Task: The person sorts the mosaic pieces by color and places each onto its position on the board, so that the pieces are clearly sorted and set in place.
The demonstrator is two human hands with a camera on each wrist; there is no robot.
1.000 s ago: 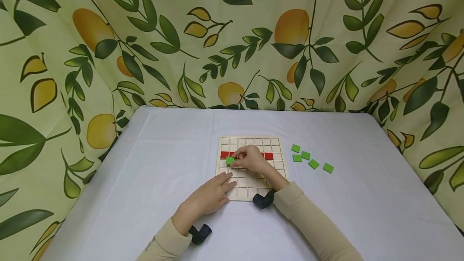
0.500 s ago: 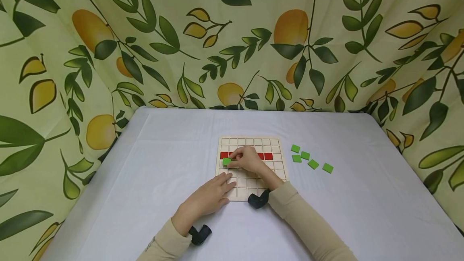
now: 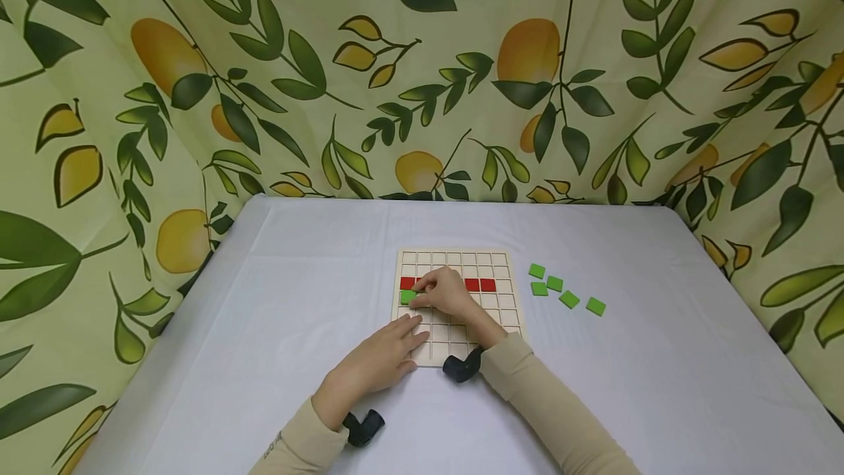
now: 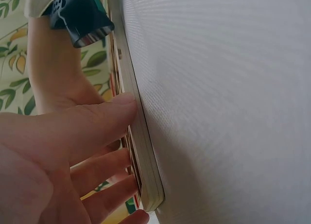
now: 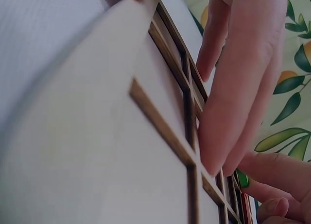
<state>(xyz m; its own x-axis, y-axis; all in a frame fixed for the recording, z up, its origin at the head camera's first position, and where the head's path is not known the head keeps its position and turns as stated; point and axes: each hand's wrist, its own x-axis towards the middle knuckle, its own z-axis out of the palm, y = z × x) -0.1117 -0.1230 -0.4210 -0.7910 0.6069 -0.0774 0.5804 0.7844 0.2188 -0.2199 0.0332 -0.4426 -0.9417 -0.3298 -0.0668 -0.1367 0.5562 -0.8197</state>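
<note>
A pale wooden grid board lies flat on the table, with red square tiles along one row. Below that row's left end is a green square tile, pinched by the fingertips of my right hand. Whether it sits fully down in its cell is hard to tell. In the right wrist view only a sliver of the green tile shows by the right hand. My left hand rests on the board's near left corner, fingers spread; its thumb touches the board's side.
Several loose green tiles lie on the white cloth right of the board. A dark wrist camera hangs under the right wrist, another camera under the left. A leaf-patterned curtain stands behind the table.
My right hand has moved slightly left and nearer with the green tile, which has come down to the row's leftmost cell under the red tiles. The left hand has stayed still.
</note>
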